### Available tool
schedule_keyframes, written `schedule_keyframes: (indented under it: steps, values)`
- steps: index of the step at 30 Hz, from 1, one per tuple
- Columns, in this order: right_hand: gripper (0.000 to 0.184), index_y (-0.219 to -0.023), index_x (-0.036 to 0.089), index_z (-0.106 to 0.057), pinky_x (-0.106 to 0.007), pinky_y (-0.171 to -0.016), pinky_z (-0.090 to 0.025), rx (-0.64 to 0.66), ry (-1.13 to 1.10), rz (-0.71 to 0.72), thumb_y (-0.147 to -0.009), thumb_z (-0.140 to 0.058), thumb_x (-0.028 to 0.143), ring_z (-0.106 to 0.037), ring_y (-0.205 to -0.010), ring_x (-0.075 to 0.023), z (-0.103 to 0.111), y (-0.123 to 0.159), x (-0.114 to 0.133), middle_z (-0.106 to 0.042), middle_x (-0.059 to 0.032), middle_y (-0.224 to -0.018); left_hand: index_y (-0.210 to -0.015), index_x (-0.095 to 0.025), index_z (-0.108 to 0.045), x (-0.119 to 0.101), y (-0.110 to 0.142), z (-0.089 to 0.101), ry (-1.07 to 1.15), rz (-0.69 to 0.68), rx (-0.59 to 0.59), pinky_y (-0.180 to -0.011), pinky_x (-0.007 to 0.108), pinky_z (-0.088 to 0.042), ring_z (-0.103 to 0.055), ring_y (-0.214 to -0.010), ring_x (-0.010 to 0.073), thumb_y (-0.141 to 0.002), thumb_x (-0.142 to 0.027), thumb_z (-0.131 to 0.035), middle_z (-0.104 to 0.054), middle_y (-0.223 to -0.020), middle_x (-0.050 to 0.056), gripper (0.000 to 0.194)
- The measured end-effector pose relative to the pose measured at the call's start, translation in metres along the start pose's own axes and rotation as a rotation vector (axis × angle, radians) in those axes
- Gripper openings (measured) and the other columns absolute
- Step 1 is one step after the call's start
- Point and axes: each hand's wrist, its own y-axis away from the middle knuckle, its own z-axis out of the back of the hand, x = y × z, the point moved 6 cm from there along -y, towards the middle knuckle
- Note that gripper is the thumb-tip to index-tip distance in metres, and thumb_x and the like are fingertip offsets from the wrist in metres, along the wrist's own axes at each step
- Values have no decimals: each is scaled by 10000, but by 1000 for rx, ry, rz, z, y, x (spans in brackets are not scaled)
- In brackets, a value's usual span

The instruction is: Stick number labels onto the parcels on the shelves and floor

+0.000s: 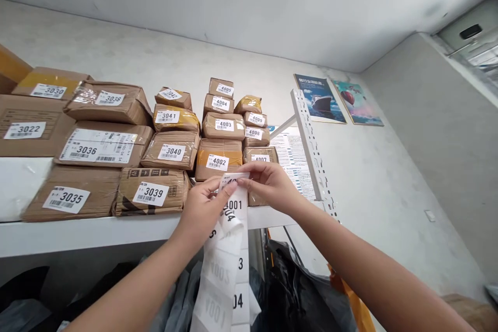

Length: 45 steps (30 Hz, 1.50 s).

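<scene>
A long white strip of numbered labels (221,264) hangs down in front of the shelf, with 4001 readable near its top. My left hand (208,202) is closed on the strip, its thumb pressed over the upper end. At the same end, my right hand (270,184) pinches the top label's edge between thumb and fingers. Behind my hands stand stacked brown parcels, among them the one labelled 4002 (206,153) and the one labelled 4007 (278,153). The parcel right behind my fingers is mostly hidden.
More numbered parcels, such as 3039 (177,202) and 3035 (105,197), line the white shelf (78,236) to the left. A perforated metal upright (311,150) rises at the shelf's right end. Below hang or lie black plastic bags (295,290). Posters (321,98) are on the wall.
</scene>
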Motion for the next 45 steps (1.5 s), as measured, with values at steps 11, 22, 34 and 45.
schedule_keyframes:
  steps: [11, 22, 34, 45]
  values:
    - [144, -713, 231, -602, -294, -586, -497, -457, -19, 93, -709, -712, 325, -608, -657, -142, 7, 5, -6, -647, 8, -727, -682, -178, -623, 7, -5, -9, -144, 75, -245, -516, 210, -369, -494, -570, 122, -715, -523, -638, -599, -589, -23, 347]
    - [113, -754, 219, -603, -336, -572, -530, -847, 371, 305, -773, -624, 328, -610, -646, -174, 103, -71, 18, -663, -45, -786, -456, -204, -265, 30, 26, 4, -264, 62, 70, -449, 226, -232, -267, -458, 80, -729, -487, -606, -270, -455, -65, 521]
    - [81, -808, 189, -639, -487, -860, -443, -741, 1022, 194, -749, -591, 161, -571, -865, -279, 139, -198, 5, -613, -104, -888, -447, -194, -303, 41, 23, 40, -295, -87, 3, -427, 216, -279, -310, -429, 77, -757, -429, -605, -316, -435, -56, 493]
    - [316, -1121, 232, -554, -488, -863, -431, -912, 966, 247, -807, -520, 240, -549, -946, -294, 157, -193, 9, -512, -106, -1013, -449, -196, -295, 40, 29, 46, -270, 16, -138, -453, 225, -304, -305, -472, 87, -726, -445, -614, -303, -459, -48, 490]
